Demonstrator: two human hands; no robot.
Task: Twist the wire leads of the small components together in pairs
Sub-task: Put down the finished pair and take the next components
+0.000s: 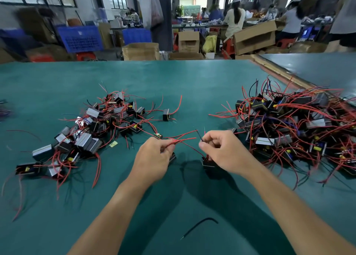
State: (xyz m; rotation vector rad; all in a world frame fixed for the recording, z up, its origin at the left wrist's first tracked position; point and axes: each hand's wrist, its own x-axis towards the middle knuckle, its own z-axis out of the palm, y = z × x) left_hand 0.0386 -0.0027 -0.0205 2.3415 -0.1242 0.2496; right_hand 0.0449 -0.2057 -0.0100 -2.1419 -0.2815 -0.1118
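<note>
Head view: pinching red leads (181,141) in left hand (154,158), black lead (199,136) in right hand (223,150), ends held close for twisting.

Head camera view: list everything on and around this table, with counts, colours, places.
Teal-green table mat: one, foreground.
Left pile of small black components with red wire leads: one, many, table left.
Right pile of same components: one, larger, right.
Lone black component: one, between piles.
Held black components: two, under hands.
Loose black wire: one, near edge.
Brown cardboard boxes: several, floor beyond.
Blue plastic crates: at least two, back left.
Left hand: pinches red leads.
Right hand: pinches thin black lead.
</note>
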